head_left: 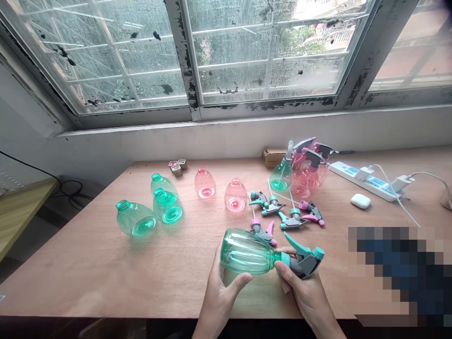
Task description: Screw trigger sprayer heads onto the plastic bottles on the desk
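Observation:
A green ribbed spray bottle (247,254) lies on its side in the air over the table's front, its spray head (305,263) pointing right. My left hand (219,289) cups the bottle's base end, with the thumb along its lower side. At the neck, my right hand (309,292) closes its thumb and fingers around the turquoise collar (284,259). Just behind the bottle lies a pink-and-grey spray head (261,230). Several more loose heads, including a turquoise one (294,219), lie farther back, some with tubes showing.
Green open bottles (136,219) stand at the left, pink open bottles (236,195) in the middle. Bottles with heads (305,181) cluster at the back right, near a cardboard box (273,157). A power strip (367,181), white case (360,201) and small cubes (176,169) also lie here.

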Demonstrator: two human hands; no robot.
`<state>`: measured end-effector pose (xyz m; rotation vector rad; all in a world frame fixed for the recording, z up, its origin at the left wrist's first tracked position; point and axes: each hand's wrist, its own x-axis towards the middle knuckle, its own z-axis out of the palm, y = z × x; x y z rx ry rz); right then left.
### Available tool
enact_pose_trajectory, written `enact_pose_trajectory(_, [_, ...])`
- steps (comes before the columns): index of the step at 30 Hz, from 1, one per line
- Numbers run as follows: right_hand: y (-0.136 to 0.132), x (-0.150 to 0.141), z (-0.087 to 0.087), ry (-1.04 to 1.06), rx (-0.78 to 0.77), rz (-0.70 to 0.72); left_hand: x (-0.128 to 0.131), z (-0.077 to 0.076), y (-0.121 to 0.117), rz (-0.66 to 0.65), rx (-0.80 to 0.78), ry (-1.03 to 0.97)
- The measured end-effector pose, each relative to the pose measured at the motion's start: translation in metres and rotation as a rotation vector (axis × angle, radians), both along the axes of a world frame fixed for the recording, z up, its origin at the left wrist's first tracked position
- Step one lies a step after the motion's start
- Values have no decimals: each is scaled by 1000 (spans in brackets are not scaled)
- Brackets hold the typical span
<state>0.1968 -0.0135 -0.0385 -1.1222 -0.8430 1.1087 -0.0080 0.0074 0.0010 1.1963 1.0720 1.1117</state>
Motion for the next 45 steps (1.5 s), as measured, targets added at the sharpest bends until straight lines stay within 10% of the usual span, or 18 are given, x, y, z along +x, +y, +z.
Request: enact_pose_trajectory(45, [2,2,-11,22,-44,42,2,-8,-3,60,-12,-74])
